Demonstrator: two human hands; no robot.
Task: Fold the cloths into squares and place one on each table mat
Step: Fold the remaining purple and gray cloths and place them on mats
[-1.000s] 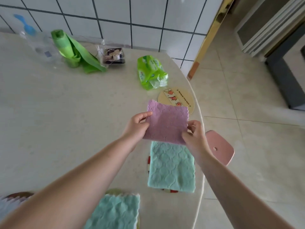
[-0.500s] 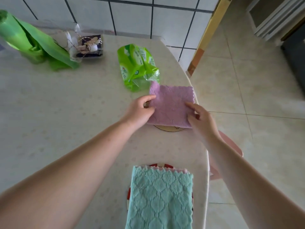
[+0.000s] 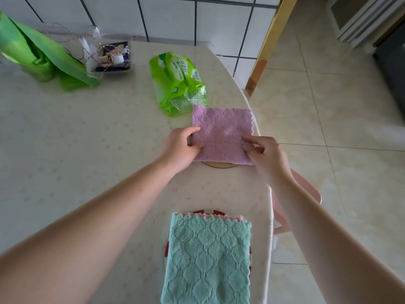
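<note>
Now: purple cloth (image 3: 222,133) laid folded square on a round table mat (image 3: 219,165), held at both lower corners.

Only a thin arc of that mat is seen below the cloth's near edge; the rest is covered. The left hand (image 3: 183,148) is curled at the cloth's left edge, thumb on top, fingers partly tucked under, so the grip is read as a pinch. The right hand (image 3: 266,154) pinches the lower right corner with bent fingertips. Both hands are set apart across the cloth's width. A teal cloth (image 3: 208,260) is noted nearer the camera on a second mat (image 3: 205,211), of which only red-and-white rim slivers show; its near edge is cut off by the frame. A green packet (image 3: 177,82) lies just behind the purple cloth, on the table (image 3: 76,139).
</note>
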